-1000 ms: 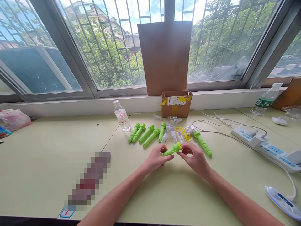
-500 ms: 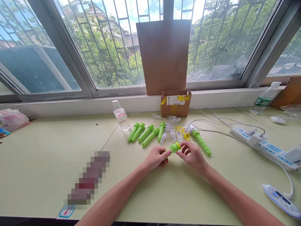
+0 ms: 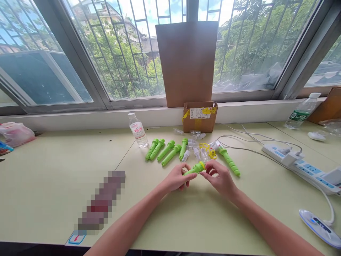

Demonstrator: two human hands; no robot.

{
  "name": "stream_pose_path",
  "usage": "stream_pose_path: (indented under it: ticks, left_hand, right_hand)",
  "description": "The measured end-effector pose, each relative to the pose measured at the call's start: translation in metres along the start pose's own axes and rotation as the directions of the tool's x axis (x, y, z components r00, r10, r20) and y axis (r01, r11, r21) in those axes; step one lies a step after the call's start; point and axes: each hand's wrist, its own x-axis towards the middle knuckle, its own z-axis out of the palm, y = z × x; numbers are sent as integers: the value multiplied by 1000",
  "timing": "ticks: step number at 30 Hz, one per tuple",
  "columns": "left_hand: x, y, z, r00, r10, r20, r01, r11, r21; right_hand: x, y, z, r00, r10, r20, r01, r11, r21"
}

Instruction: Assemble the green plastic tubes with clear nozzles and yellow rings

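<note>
A green ribbed tube point(image 3: 196, 168) with a yellow ring point(image 3: 202, 165) at its top end lies in my left hand point(image 3: 178, 176), whose fingers and thumb close round its body. My right hand point(image 3: 218, 176) has its thumb and fingertips pinched at the ringed end. Several similar green tubes point(image 3: 171, 155) lie behind my left hand. One more green tube point(image 3: 229, 162), with a clear and white top, rests to the right of my right hand. Between them are small clear bottles with white caps point(image 3: 196, 153) and several loose yellow rings point(image 3: 212, 153).
Behind the parts stands a small cardboard box point(image 3: 199, 124). A water bottle point(image 3: 138, 131) is at the back left, another point(image 3: 302, 112) at the back right. Cables run to a power strip point(image 3: 306, 169); a white oval device point(image 3: 318, 227) lies at the right front.
My left hand's grip has shifted back along the green tube, so more of its body shows. My right hand stays at the ringed end.
</note>
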Motion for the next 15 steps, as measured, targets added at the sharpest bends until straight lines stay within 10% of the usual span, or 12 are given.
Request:
stream_pose_path:
  ticks: [15]
  left_hand:
    - [0, 4, 7, 997, 66, -45, -67, 997, -32]
  right_hand:
    - [2, 6, 0, 998, 60, 29, -59, 998, -31]
